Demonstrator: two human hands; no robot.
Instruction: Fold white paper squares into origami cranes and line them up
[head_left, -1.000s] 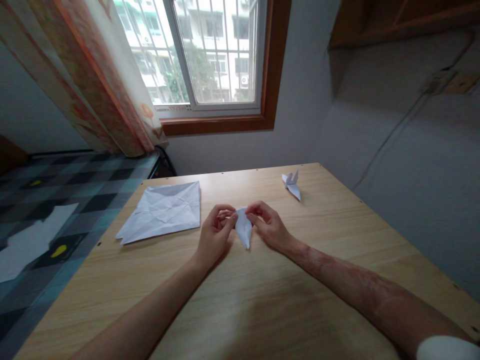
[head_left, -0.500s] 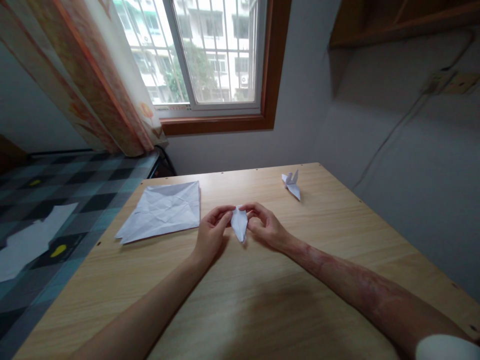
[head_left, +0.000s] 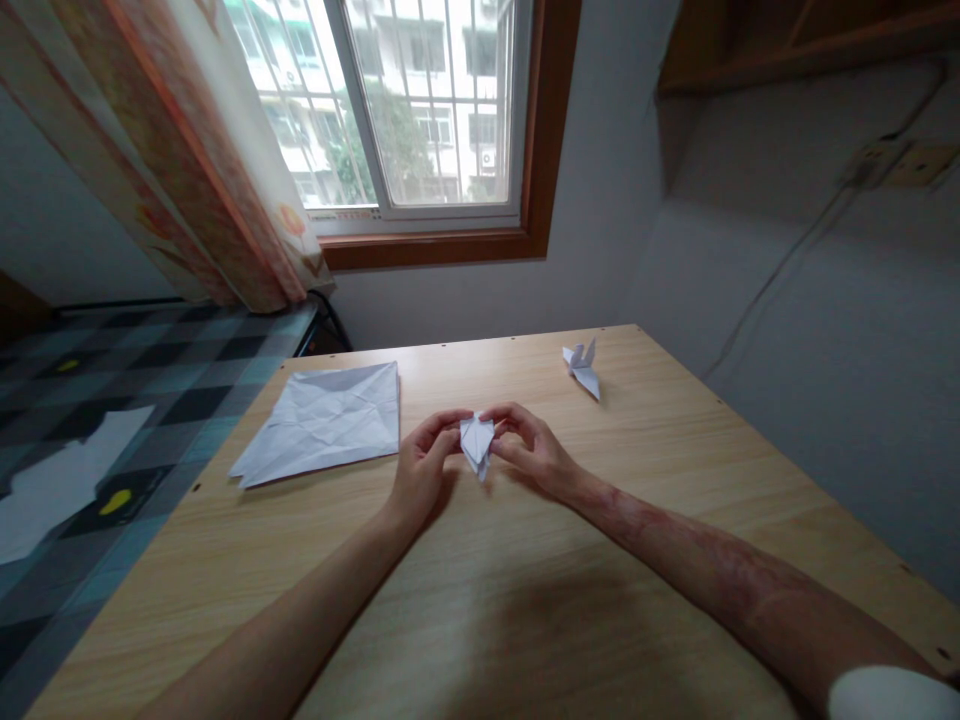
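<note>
Here I see both hands meeting over the middle of the light wooden table [head_left: 525, 610], a little toward its far edge. The left hand [head_left: 421, 470] pinches the left side of a small white folded paper piece [head_left: 477, 443] between thumb and forefinger. The right hand [head_left: 534, 452] pinches its right side the same way, with the other fingers curled in. The piece's pointed tip hangs down close to the tabletop; I cannot tell whether it touches the wood. Near the left hand, toward the table's far left corner, a large creased white paper sheet [head_left: 326, 420] lies flat, one corner reaching almost to the left edge. Well apart on the other side, near the far right corner, a small white folded paper bird [head_left: 582, 367] sits on the wood. Both forearms cross the near half of the table. Beyond the left edge lies a checked blue-grey bedcover [head_left: 150, 400] with a white paper scrap [head_left: 52, 485] on it. Behind the far edge hang a patterned orange curtain [head_left: 187, 150] and a wood-framed window [head_left: 420, 110].
</note>
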